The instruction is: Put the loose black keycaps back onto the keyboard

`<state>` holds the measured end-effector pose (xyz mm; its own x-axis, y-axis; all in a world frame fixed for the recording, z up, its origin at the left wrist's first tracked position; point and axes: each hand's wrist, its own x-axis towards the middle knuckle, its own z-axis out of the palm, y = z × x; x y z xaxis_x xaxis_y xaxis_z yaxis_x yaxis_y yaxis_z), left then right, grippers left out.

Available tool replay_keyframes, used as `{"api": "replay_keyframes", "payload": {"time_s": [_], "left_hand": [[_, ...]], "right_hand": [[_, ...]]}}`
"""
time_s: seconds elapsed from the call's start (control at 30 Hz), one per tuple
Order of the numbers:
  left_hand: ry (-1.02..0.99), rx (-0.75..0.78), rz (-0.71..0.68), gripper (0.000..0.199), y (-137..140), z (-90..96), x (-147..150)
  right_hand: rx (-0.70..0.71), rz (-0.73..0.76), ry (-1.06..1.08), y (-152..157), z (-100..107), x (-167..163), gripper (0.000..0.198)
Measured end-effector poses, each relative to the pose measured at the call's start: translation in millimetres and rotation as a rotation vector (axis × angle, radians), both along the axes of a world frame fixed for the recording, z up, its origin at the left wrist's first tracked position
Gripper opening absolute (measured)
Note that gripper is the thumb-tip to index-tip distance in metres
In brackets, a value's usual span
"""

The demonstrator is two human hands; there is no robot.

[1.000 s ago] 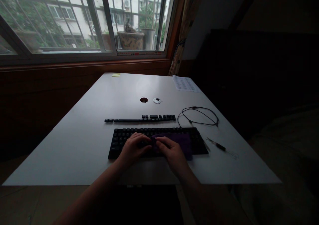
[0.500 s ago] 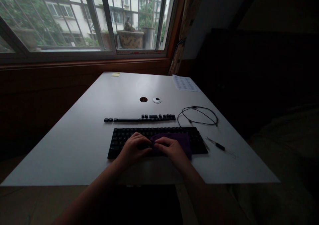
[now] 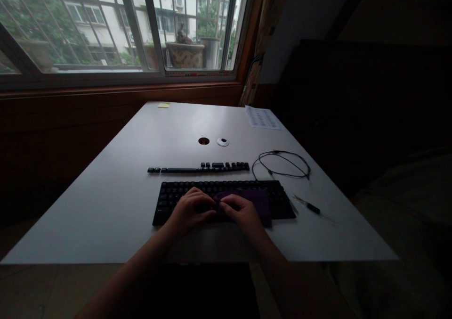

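A black keyboard (image 3: 165, 199) lies near the front of the white table, and a purple cloth (image 3: 260, 205) is draped over its middle and right part. My right hand (image 3: 238, 207) pinches a bunched fold of this cloth between thumb and fingers. Close beside it, fingertips almost meeting, my left hand (image 3: 192, 208) is closed in a pinch above the keys. Whatever sits between the left fingertips, perhaps a small dark piece, is too dark to make out. Behind the keyboard, loose black keycaps (image 3: 180, 170) are lined up in a row, with several more at its right end.
On the white table (image 3: 106, 196), a coiled black cable (image 3: 282, 151) lies at the right rear of the keyboard. A keycap puller with wire ends (image 3: 312, 208) lies to the right. Farther back are a round hole (image 3: 204, 141), its white cover (image 3: 222, 142), printed paper (image 3: 263, 118) and yellow notes (image 3: 163, 105).
The right fingers have shifted very slightly at the cloth fold. Otherwise both hands, the cloth and the keyboard stay where they were.
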<state>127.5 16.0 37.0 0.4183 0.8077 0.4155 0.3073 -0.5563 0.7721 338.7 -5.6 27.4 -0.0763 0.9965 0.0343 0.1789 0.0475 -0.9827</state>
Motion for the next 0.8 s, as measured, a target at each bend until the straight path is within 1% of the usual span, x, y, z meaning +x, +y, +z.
{"api": "replay_keyframes", "payload": {"time_s": [0.1,0.23,0.4,0.5,0.67,0.8], "left_hand": [[0.003,0.007,0.006,0.016,-0.3,-2.1,-0.2],[0.007,0.002,0.017,0.016,-1.0,-3.7,-0.3],[0.023,0.006,0.025,0.013,-1.2,-1.8,-0.1],[0.008,0.027,0.022,0.014,-1.0,-1.6,0.5],[-0.018,0.072,-0.014,0.016,-0.1,-1.5,0.9],[-0.016,0.046,-0.024,0.015,-0.3,3.1,-0.2]], "right_hand": [[-0.006,0.002,0.018,-0.3,-1.7,0.7,0.024],[-0.002,0.065,0.046,1.2,1.0,3.5,0.023],[-0.016,0.107,0.015,3.6,4.0,6.1,0.028],[-0.009,0.095,0.005,3.9,3.2,5.6,0.028],[0.035,0.066,-0.013,2.7,0.5,2.9,0.021],[0.081,0.004,-0.059,2.7,-1.1,0.4,0.021]]}}
